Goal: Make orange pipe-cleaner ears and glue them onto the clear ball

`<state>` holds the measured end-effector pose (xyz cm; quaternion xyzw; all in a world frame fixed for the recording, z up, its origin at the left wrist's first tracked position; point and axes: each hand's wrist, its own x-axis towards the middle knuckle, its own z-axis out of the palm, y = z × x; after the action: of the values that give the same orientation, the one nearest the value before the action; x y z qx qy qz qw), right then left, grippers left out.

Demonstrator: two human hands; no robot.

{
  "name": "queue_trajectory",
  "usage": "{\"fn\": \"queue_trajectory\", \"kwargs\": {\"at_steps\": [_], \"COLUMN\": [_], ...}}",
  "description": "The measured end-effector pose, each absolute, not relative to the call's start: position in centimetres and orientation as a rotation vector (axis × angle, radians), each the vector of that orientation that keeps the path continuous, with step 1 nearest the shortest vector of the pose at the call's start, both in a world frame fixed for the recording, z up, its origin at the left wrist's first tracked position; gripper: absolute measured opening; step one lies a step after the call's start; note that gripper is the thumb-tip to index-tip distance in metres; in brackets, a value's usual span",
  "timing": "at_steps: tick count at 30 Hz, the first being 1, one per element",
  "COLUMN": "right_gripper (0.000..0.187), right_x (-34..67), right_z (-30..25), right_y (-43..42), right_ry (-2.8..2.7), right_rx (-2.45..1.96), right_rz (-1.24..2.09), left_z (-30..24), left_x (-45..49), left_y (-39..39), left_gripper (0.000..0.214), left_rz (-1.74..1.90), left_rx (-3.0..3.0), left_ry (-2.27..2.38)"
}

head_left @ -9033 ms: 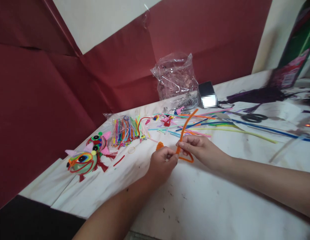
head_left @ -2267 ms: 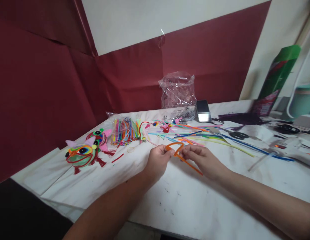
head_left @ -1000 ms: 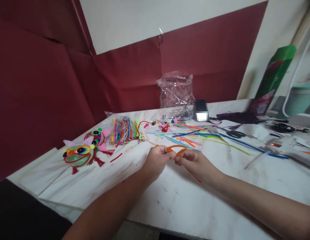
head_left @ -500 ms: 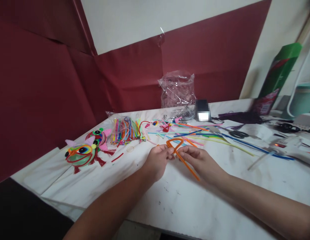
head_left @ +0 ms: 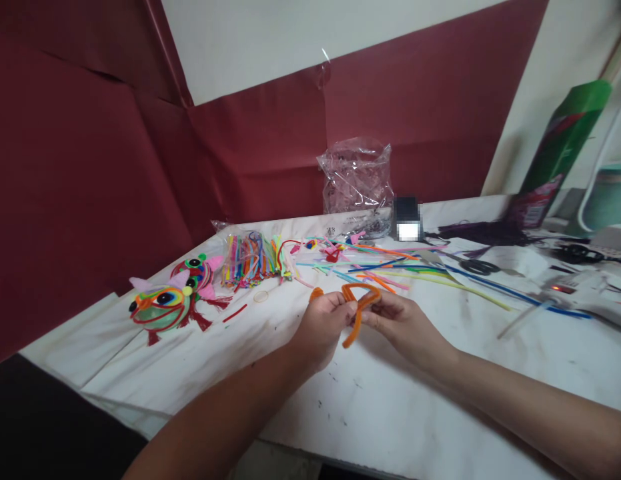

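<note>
Both my hands hold one orange pipe cleaner (head_left: 357,308) above the white table (head_left: 390,400). My left hand (head_left: 323,327) pinches it at the left, fingers closed, with a short orange end sticking up behind the thumb. My right hand (head_left: 403,327) grips the right side of the small loop, fingers closed. The free tail of the pipe cleaner hangs down between the two hands.
Loose coloured pipe cleaners (head_left: 390,267) lie behind my hands, a bag of coloured sticks (head_left: 247,257) to their left. Two colourful fish figures (head_left: 173,300) sit at far left. A clear plastic bag (head_left: 357,180), black scissors (head_left: 477,267) and a green box (head_left: 560,147) stand farther back.
The orange pipe cleaner's long tail, which pointed down to the right past my right hand, now hangs short and curled between the hands. The loop sits tighter.
</note>
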<state>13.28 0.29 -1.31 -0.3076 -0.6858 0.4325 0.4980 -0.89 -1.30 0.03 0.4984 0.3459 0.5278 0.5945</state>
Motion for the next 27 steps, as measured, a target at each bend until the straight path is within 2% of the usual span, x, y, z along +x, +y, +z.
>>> {"fn": "queue_trajectory", "kwargs": {"at_steps": [5, 13, 27], "right_gripper": [0.02, 0.009, 0.007], "right_x": [13.1, 12.8, 12.5], "right_z": [-1.6, -1.7, -2.0], "right_y": [0.1, -0.6, -0.8], "right_ry": [-1.662, -1.742, -1.656], "right_rx": [-0.726, -0.744, -0.707], "right_rz": [0.998, 0.639, 0.683], "left_z": [-0.7, -0.3, -0.3], "left_x": [-1.0, -0.5, -0.4], "left_y": [-1.3, -1.9, -1.4], "left_gripper": [0.022, 0.022, 0.024], "left_rz": [1.304, 1.388, 1.432], "left_rx": [1.275, 1.196, 0.974], "left_ry": [0.792, 0.785, 0.755]}}
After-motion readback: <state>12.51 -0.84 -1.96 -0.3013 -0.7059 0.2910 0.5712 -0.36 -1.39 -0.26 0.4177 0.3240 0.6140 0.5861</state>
